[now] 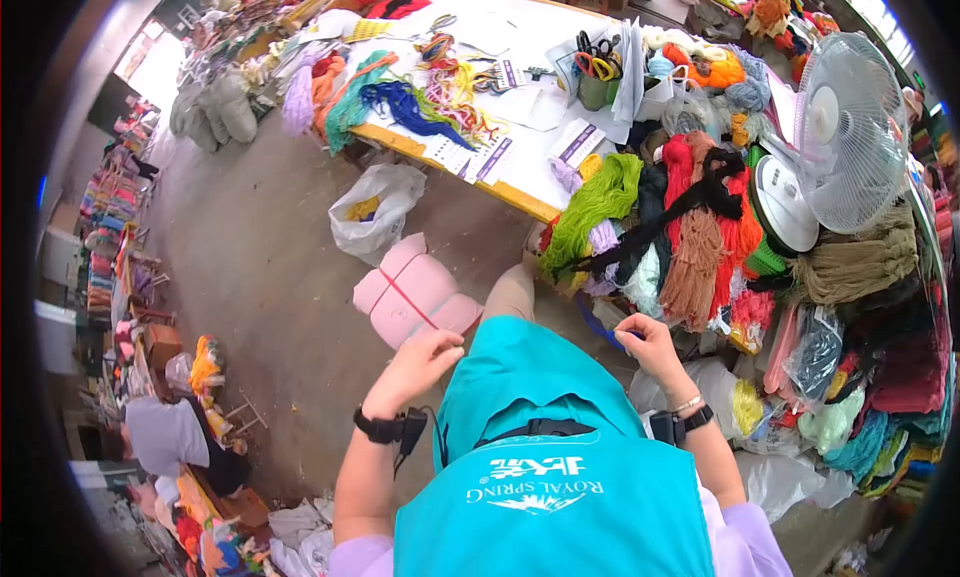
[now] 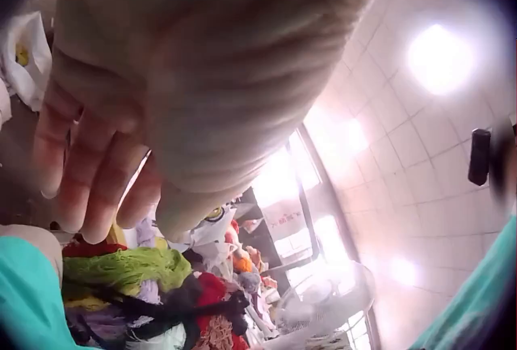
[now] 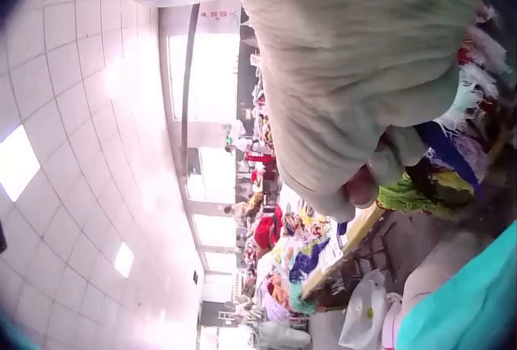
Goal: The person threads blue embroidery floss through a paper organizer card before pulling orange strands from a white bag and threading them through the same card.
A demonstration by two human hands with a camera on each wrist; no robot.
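My right hand (image 1: 652, 351) pinches a dark blue strip (image 1: 597, 323) beside my right thigh, at the near edge of the yarn pile. In the right wrist view, this flat strip hangs from the curled fingers (image 3: 361, 187). My left hand (image 1: 425, 362) hovers left of my lap, its loosely bent fingers (image 2: 103, 200) holding nothing visible. Beyond it on the floor lies a pink bundle (image 1: 425, 289) with a red tie (image 1: 405, 299) across it. In the head view, the tie's near end comes close to the left fingertips.
A white table (image 1: 520, 37) with a yellow edge stands ahead, bearing yarn, papers and a cup of scissors (image 1: 598, 72). Lime green yarn (image 1: 598, 197) and other skeins are heaped at its right end, beside a fan (image 1: 850, 127). A white plastic bag (image 1: 378, 209) sits on the floor.
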